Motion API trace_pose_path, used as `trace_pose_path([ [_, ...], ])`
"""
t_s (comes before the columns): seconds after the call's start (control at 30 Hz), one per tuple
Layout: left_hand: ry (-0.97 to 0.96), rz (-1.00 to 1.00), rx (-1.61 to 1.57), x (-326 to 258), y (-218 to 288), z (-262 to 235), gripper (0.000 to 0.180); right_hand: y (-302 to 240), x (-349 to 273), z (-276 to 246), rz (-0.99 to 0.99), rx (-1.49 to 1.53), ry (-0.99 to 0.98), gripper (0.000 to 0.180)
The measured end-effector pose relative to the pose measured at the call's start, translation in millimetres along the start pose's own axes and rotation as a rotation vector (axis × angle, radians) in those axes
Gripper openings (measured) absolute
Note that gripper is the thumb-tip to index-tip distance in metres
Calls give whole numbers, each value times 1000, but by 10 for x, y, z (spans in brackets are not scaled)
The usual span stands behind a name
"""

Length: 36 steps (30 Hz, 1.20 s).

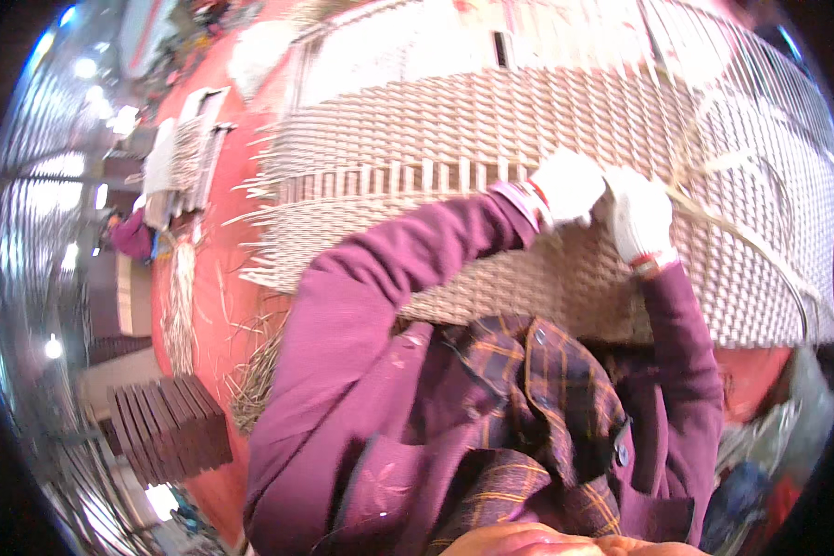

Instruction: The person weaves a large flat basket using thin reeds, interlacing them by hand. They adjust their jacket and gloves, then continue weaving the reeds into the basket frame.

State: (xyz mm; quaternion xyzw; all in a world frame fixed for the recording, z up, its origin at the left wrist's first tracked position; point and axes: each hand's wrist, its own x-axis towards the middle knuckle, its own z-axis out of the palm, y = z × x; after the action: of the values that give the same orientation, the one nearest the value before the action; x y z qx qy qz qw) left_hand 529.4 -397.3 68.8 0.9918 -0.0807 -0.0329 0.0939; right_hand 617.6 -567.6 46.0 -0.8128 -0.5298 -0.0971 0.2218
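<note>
A broad woven wicker panel (528,111) in pale tan lies in front of me. Across it runs a gap of bare crosswise stakes (417,176), and the weave continues on both sides. At the gap's right end, my left hand (570,188) in a white glove bends inward, its fingers curled at the weave. Close beside it, almost touching, my right hand (639,215), also gloved in white, is closed with its fingertips toward the left. Whatever the fingers pinch is hidden by glare and the gloves. A long pale strand (746,233) curves from beside my right hand across the panel's right part.
Loose strand ends (261,246) stick out along the panel's left edge. Dry strands (255,375) lie on the red floor (215,315), near a stack of brown slats (171,426). Farther left, a person (134,233) is beside another woven piece (187,157). Plastic sheeting (760,435) lies at right.
</note>
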Motion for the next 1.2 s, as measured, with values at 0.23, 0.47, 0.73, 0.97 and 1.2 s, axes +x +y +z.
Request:
trace_pose_path([
  [0.23, -334, -44, -523, 314, -308, 159, 38, 29, 37, 75, 125, 248, 90, 16],
  [0.47, 15, 268, 49, 192, -283, 50, 21, -92, -57, -129, 174, 471, 331, 21],
  [0.73, 244, 303, -522, -608, -277, -717, 27, -259, 25, -272, 183, 949, 96, 32],
  [0.97, 189, -465, -1103, -902, 126, -773, 27, -290, 17, -355, 187, 978, -22, 22],
  [1.2, 72, -478, -1265, -830, -56, -379, 35, -313, 6, -347, 373, 644, 57, 16],
])
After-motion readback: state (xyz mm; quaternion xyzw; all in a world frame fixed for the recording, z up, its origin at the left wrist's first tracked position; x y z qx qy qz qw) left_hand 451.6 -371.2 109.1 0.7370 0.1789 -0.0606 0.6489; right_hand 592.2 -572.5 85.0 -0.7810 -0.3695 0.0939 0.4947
